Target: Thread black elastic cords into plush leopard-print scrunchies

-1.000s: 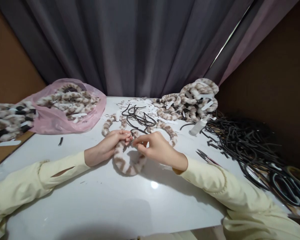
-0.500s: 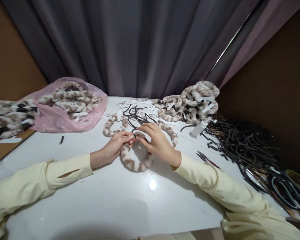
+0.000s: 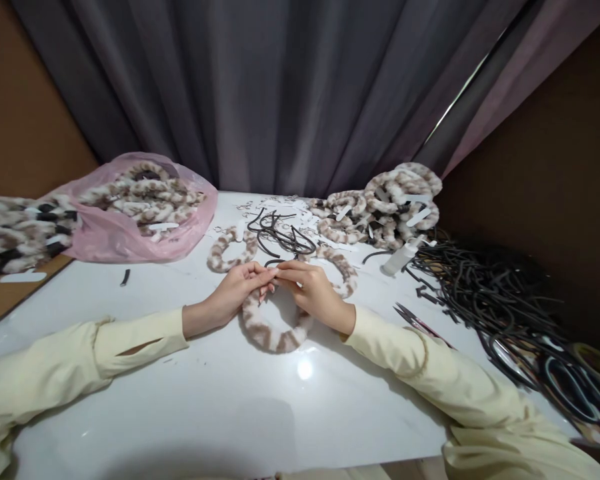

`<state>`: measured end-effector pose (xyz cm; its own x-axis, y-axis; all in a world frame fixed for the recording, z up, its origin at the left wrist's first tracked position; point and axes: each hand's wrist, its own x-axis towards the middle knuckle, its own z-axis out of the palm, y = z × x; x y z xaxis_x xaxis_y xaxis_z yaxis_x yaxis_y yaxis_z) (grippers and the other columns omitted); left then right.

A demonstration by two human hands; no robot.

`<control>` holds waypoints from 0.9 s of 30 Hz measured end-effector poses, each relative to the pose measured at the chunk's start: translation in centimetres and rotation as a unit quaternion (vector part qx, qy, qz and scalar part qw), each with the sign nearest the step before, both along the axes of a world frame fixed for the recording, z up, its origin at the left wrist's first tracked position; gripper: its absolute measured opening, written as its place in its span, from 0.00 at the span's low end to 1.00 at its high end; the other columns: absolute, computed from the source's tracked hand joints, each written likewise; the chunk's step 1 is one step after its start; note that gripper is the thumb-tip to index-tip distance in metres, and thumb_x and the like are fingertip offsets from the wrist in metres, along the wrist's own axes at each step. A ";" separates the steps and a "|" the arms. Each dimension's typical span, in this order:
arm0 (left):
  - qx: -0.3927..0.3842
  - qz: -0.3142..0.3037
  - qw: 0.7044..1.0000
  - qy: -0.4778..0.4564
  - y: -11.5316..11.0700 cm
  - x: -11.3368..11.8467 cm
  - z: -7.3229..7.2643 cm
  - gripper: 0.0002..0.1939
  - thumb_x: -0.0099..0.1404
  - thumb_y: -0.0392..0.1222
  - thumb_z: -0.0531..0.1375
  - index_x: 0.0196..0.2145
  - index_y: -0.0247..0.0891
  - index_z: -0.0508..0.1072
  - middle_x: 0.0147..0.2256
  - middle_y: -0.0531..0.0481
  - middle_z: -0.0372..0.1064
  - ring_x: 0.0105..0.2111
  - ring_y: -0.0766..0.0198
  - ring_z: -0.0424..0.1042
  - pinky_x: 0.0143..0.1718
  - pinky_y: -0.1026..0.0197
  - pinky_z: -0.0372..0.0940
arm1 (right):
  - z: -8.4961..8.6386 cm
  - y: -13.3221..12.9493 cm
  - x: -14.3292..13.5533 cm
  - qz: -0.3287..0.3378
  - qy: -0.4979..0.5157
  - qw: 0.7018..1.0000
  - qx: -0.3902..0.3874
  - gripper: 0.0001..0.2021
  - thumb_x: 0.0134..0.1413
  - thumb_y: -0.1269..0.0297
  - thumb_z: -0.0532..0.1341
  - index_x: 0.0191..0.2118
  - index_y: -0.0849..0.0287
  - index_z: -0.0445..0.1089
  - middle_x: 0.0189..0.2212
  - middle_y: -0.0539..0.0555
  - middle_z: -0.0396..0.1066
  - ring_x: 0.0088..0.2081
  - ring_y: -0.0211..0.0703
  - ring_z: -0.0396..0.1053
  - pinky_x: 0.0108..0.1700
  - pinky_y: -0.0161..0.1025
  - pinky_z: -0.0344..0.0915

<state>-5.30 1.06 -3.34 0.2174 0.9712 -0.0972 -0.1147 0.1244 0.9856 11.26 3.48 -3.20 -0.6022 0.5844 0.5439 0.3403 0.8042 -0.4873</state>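
Note:
A white and brown furry ring (image 3: 276,337) lies on the table below both hands, its top part hidden by them. My left hand (image 3: 237,287) pinches at the ring's upper end, thumb and forefinger together. Close against it, my right hand (image 3: 315,287) is closed too, its fingertips meeting the left ones. What sits between the fingertips is too small to tell apart; a black cord end shows just above. Two more furry pieces (image 3: 230,250) (image 3: 346,270) lie behind the hands, left and right. Black cords (image 3: 285,233) are bunched beyond them.
At the back left stands a pink bag (image 3: 193,230) of furry rings. More rings (image 3: 403,193) are heaped at the back right, near a small bottle (image 3: 399,259). Pointed scissors (image 3: 417,320) lie right of my hands, beside a large black cord pile (image 3: 480,287).
My right hand has turned and closed its fingers against my left fingertips. The furry ring has shifted slightly downward in view.

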 end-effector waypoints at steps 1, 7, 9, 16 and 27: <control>0.008 0.001 1.000 0.010 0.0 0.0 0.0 0.13 0.55 0.45 0.63 0.24 0.33 0.66 0.19 0.55 0.64 0.18 0.72 0.60 0.23 0.68 0.55 | -0.1 0.0 0.0 -0.005 0.014 1.000 -0.008 0.07 0.56 0.73 0.55 0.35 0.61 0.71 0.36 0.57 0.72 0.37 0.40 0.70 0.39 0.35 0.66; 0.111 0.023 0.989 0.091 -0.2 -0.3 -0.1 0.11 0.57 0.44 0.61 0.25 0.35 0.66 0.17 0.57 0.61 0.19 0.71 0.59 0.23 0.67 0.54 | -0.1 0.0 0.0 -0.066 0.064 0.994 -0.066 0.07 0.51 0.67 0.60 0.38 0.61 0.65 0.33 0.54 0.69 0.35 0.41 0.67 0.38 0.37 0.64; 0.158 0.040 0.980 0.116 -0.3 -0.4 -0.1 0.10 0.58 0.43 0.61 0.24 0.35 0.66 0.18 0.57 0.60 0.20 0.70 0.59 0.24 0.66 0.54 | 0.0 -0.3 0.0 -0.078 0.067 0.994 -0.036 0.07 0.51 0.67 0.59 0.37 0.60 0.63 0.35 0.56 0.68 0.38 0.43 0.66 0.40 0.39 0.64; 0.190 0.109 0.969 0.113 0.4 -0.7 -0.7 0.07 0.57 0.41 0.61 0.27 0.36 0.66 0.23 0.55 0.63 0.24 0.69 0.61 0.27 0.66 0.56 | 1.2 -2.9 -0.5 -0.120 0.045 0.988 -0.084 0.09 0.51 0.75 0.54 0.34 0.58 0.70 0.33 0.54 0.73 0.34 0.41 0.69 0.40 0.38 0.65; 0.289 0.006 0.935 0.205 -0.6 -1.4 -0.4 0.01 0.55 0.35 0.60 0.27 0.37 0.70 0.29 0.49 0.69 0.30 0.63 0.67 0.34 0.64 0.59 | 3.3 -0.1 1.0 0.033 0.005 0.992 -0.123 0.18 0.50 0.76 0.53 0.47 0.59 0.67 0.50 0.55 0.67 0.53 0.44 0.63 0.55 0.44 0.57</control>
<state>-6.66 0.48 -3.78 0.2668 0.8890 0.3721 0.2900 -0.4423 0.8487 12.30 3.41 0.15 -0.6391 0.6595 0.3956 0.2850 0.6809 -0.6747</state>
